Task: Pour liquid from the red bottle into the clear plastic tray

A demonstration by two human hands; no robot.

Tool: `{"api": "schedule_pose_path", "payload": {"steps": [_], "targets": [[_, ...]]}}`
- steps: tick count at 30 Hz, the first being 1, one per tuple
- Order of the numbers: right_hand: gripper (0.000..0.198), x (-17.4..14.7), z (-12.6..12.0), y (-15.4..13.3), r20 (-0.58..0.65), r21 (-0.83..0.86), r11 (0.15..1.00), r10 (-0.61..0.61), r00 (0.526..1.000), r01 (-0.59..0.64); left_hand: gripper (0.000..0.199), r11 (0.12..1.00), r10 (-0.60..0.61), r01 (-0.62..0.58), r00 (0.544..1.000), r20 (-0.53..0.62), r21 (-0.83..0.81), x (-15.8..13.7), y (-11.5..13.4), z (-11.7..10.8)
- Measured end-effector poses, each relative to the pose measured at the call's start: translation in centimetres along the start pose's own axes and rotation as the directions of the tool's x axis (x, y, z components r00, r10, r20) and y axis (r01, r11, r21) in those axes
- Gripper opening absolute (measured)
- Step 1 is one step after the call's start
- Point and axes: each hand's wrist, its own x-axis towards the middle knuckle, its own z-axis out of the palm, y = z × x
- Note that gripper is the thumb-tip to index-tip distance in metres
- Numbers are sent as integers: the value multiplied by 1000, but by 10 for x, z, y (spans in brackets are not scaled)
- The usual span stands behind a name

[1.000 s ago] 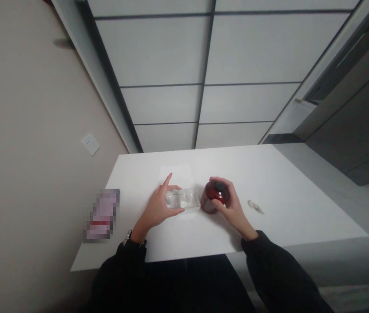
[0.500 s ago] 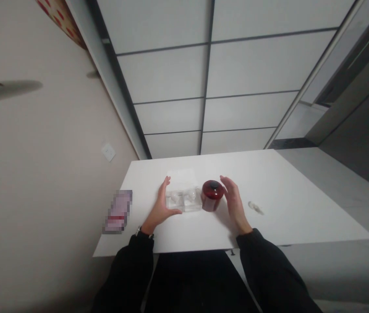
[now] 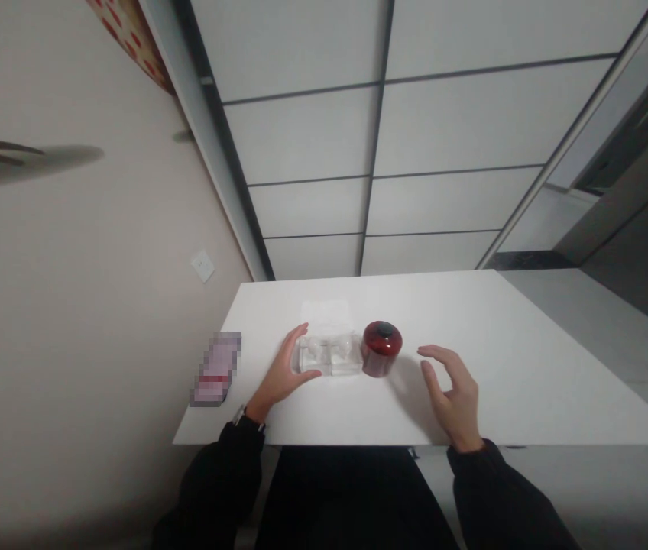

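Note:
A clear, see-through box (image 3: 332, 359) with a divider and pale clear items inside rests on the white table. My left hand (image 3: 283, 373) curves around its left end, thumb along the front edge and fingers at the back. Against the box's right side stands a dark red, glossy round jar (image 3: 381, 351) with a black spot on top. To the right of the jar, apart from it, my right hand (image 3: 455, 397) hovers with thumb and fingers spread. Nothing shows between its fingers.
The white table (image 3: 530, 367) meets a wall on the left. A blurred-out pinkish object (image 3: 218, 367) lies by its left edge. Behind it stand white sliding panels (image 3: 312, 206) with dark frames. A wall socket (image 3: 202, 266) is at the left.
My right hand has left the jar's side and moved right and nearer to me, over where a small clear piece lay, now hidden. My left hand stays at the box.

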Motion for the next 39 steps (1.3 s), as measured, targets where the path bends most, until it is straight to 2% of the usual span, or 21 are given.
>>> {"api": "schedule_pose_path", "payload": {"steps": [2, 4, 6, 8, 11, 17, 21, 23, 26, 30, 34, 39], "targets": [[17, -5, 22, -25, 10, 35, 996, -77, 997, 77, 94, 1000, 26, -26, 1000, 17, -5, 1, 2, 1], [20, -12, 48, -50, 136, 104, 983, -168, 976, 155, 86, 999, 49, -49, 998, 47, -10, 1, 3, 2], [33, -17, 72, -68, 269, 148, 972, -216, 939, 181, 78, 997, 72, -71, 996, 58, -22, 1, 4, 2], [44, -21, 91, -77, 386, 110, 979, -199, 901, 169, 72, 997, 75, -73, 996, 49, -39, 2, 4, 2], [48, -24, 105, -73, 448, 15, 989, -140, 883, 149, 64, 997, 44, -40, 998, 53, -64, 4, 3, 1], [46, -29, 105, -64, 471, -78, 988, -82, 879, 134, 57, 973, -69, 83, 995, 72, -216, 6, -3, 1], [46, -30, 106, -66, 460, -56, 992, -73, 885, 111, 65, 959, -119, 127, 992, 49, -254, 4, -3, 3], [46, -30, 106, -66, 464, -47, 994, -67, 883, 100, 69, 958, -114, 128, 991, 71, -255, 3, -3, 3], [46, -31, 106, -65, 468, -38, 996, -59, 882, 87, 65, 952, -87, 114, 991, 105, -284, 4, -5, 4], [47, -32, 106, -64, 469, -41, 996, -49, 882, 77, 66, 920, -89, 106, 994, 62, -377, 4, -8, 5], [47, -32, 106, -65, 467, -39, 997, -46, 883, 72, 69, 931, -102, 130, 990, 99, -342, 3, -5, 5], [47, -31, 106, -65, 456, -27, 997, -52, 888, 73, 65, 931, -122, 140, 990, 74, -337, 3, -2, 4]]}}
